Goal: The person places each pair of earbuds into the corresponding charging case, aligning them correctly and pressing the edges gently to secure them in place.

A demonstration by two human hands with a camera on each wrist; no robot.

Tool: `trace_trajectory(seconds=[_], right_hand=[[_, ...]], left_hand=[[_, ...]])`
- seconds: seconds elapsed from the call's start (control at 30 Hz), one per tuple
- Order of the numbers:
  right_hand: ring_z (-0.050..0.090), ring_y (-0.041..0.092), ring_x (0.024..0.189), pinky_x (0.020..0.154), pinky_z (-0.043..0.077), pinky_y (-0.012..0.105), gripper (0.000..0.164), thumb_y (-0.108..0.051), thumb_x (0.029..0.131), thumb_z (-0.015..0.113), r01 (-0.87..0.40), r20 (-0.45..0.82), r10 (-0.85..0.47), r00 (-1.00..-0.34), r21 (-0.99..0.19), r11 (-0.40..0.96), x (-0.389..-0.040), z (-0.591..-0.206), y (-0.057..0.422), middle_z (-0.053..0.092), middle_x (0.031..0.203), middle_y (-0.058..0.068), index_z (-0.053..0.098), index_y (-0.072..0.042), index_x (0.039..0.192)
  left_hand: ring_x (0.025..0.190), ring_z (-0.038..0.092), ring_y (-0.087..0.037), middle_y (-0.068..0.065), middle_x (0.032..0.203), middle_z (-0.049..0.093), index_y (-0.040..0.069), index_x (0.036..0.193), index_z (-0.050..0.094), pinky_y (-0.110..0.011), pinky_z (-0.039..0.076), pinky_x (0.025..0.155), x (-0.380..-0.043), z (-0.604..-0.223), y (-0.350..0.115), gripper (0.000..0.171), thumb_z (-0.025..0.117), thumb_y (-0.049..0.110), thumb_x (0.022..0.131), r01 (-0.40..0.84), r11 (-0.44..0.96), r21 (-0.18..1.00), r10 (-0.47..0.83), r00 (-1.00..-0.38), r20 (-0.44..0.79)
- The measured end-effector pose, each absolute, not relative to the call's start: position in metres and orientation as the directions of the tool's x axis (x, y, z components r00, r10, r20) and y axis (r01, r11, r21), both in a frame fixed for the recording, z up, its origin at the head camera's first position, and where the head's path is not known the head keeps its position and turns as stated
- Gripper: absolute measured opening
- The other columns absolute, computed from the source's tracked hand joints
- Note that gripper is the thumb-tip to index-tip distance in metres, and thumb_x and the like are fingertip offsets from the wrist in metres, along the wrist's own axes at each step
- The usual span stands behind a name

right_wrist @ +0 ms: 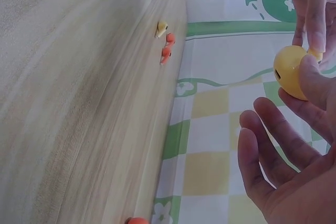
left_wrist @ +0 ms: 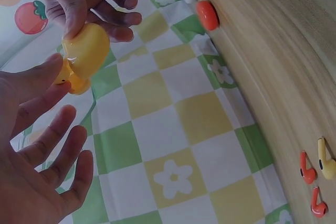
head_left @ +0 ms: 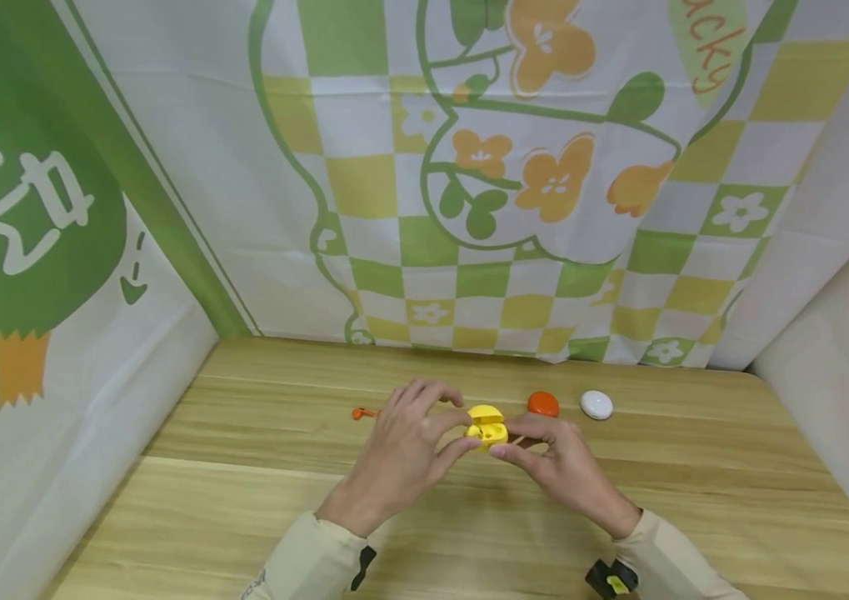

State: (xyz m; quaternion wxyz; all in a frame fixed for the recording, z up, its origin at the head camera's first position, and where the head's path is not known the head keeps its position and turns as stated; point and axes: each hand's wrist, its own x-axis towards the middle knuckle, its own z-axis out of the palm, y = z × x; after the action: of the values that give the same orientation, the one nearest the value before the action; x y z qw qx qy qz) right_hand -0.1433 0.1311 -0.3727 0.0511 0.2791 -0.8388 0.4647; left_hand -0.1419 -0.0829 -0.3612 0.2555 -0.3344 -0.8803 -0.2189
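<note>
A small yellow earbud case (head_left: 487,433) stands with its lid raised above the tabletop, between both hands. My right hand (head_left: 566,467) grips the case by its side, thumb in front, with the other fingers spread in the right wrist view. My left hand (head_left: 405,442) pinches a yellow earbud (left_wrist: 63,74) between thumb and index finger, right at the case; whether it sits inside the slot cannot be told. The left hand's other fingers are loosely bent. Part of the case interior is hidden by the fingers.
On the wooden table (head_left: 244,517) behind the hands lie a closed orange case (head_left: 543,404) and a white case (head_left: 596,405). To the left lie a yellow earbud (left_wrist: 328,167) and two orange earbuds (left_wrist: 308,173). A checkered cloth (head_left: 484,283) hangs at the back edge.
</note>
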Motion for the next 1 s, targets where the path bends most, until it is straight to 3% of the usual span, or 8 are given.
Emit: trace_trajectory(seconds=[0.5, 1.0], right_hand=[[0.064, 0.014, 0.081, 0.068, 0.054, 0.027, 0.021, -0.005, 0.082, 0.07, -0.513, 0.341, -0.428, -0.837, -0.763, 0.394, -0.1404, -0.3658, 0.1303, 0.069, 0.098, 0.002, 0.072, -0.006, 0.103], [0.064, 0.017, 0.079, 0.066, 0.054, 0.028, 0.019, -0.003, 0.082, 0.07, -0.517, 0.343, -0.439, -0.83, -0.769, 0.376, -0.1403, -0.3657, 0.1301, 0.068, 0.096, 0.002, 0.072, -0.006, 0.1]], left_hand=[[0.104, 0.05, -0.019, -0.001, 0.108, 0.059, 0.017, 0.09, 0.075, -0.039, 0.041, 0.09, -0.1421, -0.3623, -0.0824, 0.012, 0.065, 0.023, 0.089, 0.7, 0.666, 0.26, 0.485, -0.67, 0.562], [0.102, 0.05, -0.017, 0.002, 0.107, 0.058, 0.021, 0.088, 0.077, -0.038, 0.04, 0.093, -0.1409, -0.3599, -0.0828, 0.008, 0.074, 0.024, 0.081, 0.648, 0.686, 0.331, 0.418, -0.723, 0.551]])
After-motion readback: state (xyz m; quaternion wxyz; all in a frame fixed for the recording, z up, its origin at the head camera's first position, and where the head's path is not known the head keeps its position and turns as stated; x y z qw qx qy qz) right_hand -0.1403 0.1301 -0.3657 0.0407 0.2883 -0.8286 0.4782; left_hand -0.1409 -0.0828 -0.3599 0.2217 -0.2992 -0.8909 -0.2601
